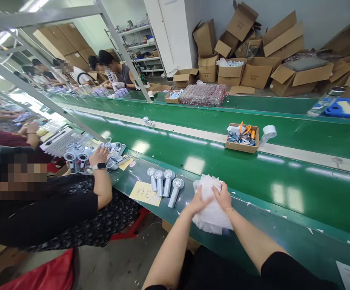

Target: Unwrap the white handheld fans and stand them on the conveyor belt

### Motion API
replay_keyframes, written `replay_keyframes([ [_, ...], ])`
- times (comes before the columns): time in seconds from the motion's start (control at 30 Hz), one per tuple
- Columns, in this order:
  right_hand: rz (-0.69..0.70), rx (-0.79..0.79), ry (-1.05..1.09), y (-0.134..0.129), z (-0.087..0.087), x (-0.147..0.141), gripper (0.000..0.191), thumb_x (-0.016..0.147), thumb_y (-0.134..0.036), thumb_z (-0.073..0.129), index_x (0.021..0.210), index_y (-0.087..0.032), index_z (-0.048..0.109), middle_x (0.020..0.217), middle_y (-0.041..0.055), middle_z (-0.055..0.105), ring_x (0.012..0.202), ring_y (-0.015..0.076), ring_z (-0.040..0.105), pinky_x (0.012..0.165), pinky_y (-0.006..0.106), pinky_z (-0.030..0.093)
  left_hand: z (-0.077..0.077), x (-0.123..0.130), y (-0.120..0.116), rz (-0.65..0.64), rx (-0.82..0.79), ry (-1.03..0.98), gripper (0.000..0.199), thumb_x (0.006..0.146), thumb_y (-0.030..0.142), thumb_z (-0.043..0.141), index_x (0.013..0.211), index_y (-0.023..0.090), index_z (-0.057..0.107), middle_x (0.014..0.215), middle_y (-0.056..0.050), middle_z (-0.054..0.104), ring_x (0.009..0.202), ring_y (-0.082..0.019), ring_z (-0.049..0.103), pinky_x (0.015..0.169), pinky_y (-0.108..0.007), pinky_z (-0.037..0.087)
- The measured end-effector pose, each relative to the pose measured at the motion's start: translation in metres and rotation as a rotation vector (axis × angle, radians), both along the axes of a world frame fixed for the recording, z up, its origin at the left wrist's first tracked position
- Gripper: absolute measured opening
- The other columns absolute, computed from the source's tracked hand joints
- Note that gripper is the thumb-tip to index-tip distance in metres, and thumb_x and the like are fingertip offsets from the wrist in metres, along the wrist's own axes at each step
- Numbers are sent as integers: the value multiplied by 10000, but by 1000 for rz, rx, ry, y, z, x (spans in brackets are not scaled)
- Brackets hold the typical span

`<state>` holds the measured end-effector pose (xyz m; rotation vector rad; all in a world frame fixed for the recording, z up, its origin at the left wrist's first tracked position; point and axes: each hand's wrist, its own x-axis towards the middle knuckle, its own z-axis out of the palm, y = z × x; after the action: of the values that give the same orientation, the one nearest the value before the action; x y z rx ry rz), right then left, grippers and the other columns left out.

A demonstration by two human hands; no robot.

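Both forearms of the wearer reach forward from the bottom edge onto the green counter (253,181). Left hand (199,202) and right hand (223,196) lie side by side on a stack of thin translucent plastic bags (213,213), which rests on the near edge of the counter directly before the wearer. Each hand's grip is closed lightly on the top of the stack, fingers pressing and pinching the uppermost sheets; neither lifts anything clear. Judged from this posture, the step in hand is separating one bag from the stack, which calls for a fingertip pinch on a single layer while the other hand holds the rest flat.

Four small handheld fans (165,182) lie just left of the bags, heads away from the wearer, touching or nearly so. One yellow paper note (144,192) lies beside them. One open cardboard tray of tools (242,137) stands farther out on the belt, with one roll of tape (268,133) touching its right side. A co-worker's hand (98,155), wearing a watch, rests on a further cluster of fans (78,156), too crowded to count.
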<state>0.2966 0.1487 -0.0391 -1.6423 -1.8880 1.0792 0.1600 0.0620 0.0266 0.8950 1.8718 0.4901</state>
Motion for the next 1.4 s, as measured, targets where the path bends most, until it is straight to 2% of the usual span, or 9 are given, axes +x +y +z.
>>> replay_keyframes([
  [0.17, 36, -16, -16, 23, 47, 36, 686, 703, -469, 584, 1261, -120, 388, 1140, 191, 580, 924, 278, 613, 773, 421, 494, -15, 34, -14, -108, -134, 269, 1111, 558, 528, 705, 1433, 302, 58, 1435, -138, 268, 1332, -371, 190, 1002, -519, 272],
  [0.3, 300, 330, 0, -15, 83, 58, 407, 857, -376, 443, 1210, -179, 494, 1269, 163, 497, 1188, 263, 453, 997, 454, 355, -12, 22, -12, -161, -112, 219, 1141, 538, 532, 717, 1436, 276, 61, 1428, -141, 276, 1321, -368, 214, 1002, -495, 280],
  [0.47, 664, 63, -355, -65, 61, 31, 669, 704, -599, 587, 1286, -287, 480, 1525, 102, 47, 1365, 407, -16, 1009, 653, 144, 5, -41, -25, -94, 79, 327, 620, 823, 429, 481, 1357, 171, 299, 1374, -145, 399, 1267, -255, 369, 1013, -345, 305],
  [0.7, 747, -96, -444, -48, 51, 21, 844, 624, -615, 656, 1367, -393, 322, 1510, 41, -194, 1354, 366, -173, 1032, 622, 41, -3, -84, -47, 57, -271, 603, 378, 793, 432, 546, 999, 117, 516, 935, -174, 647, 938, -317, 602, 741, -369, 436],
  [0.87, 776, -90, -479, -47, 60, 21, 803, 638, -559, 679, 1352, -389, 353, 1509, 37, -199, 1352, 352, -191, 1031, 623, 12, 10, -59, -53, 13, 38, 568, 448, 870, 556, 327, 1065, 186, 489, 974, -102, 633, 918, -233, 593, 735, -313, 431],
  [0.97, 776, -22, -474, -53, 61, 24, 744, 644, -525, 692, 1318, -363, 423, 1526, 65, -94, 1356, 369, -161, 1034, 628, 31, 17, -46, -35, -314, 313, 584, 377, 847, 495, 443, 1097, 218, 497, 1034, -94, 608, 1041, -252, 512, 873, -356, 383],
  [1.1, 684, 161, -390, -79, 55, 42, 437, 783, -469, 571, 1177, -281, 579, 1516, 91, 79, 1371, 382, -50, 1052, 595, 143, 7, -35, 2, -593, 209, 556, 319, 821, 352, 523, 1087, 177, 511, 1065, -152, 580, 1116, -302, 439, 924, -428, 338],
  [1.27, 573, 360, -337, -118, 40, 66, 302, 869, -366, 456, 1106, -239, 595, 1483, 129, 205, 1363, 353, 150, 1017, 586, 268, 2, -50, 7, -594, 173, 510, 443, 796, 362, 552, 1185, 172, 463, 1158, -143, 544, 1097, -282, 462, 896, -370, 375],
  [1.4, 551, 445, -282, -124, 44, 65, 276, 843, -365, 505, 1049, -206, 593, 1463, 157, 224, 1361, 364, 151, 1018, 602, 254, 11, -96, -24, -184, 108, 701, 355, 916, 302, 298, 1190, 134, 449, 1170, -165, 533, 1116, -253, 482, 925, -344, 360],
])
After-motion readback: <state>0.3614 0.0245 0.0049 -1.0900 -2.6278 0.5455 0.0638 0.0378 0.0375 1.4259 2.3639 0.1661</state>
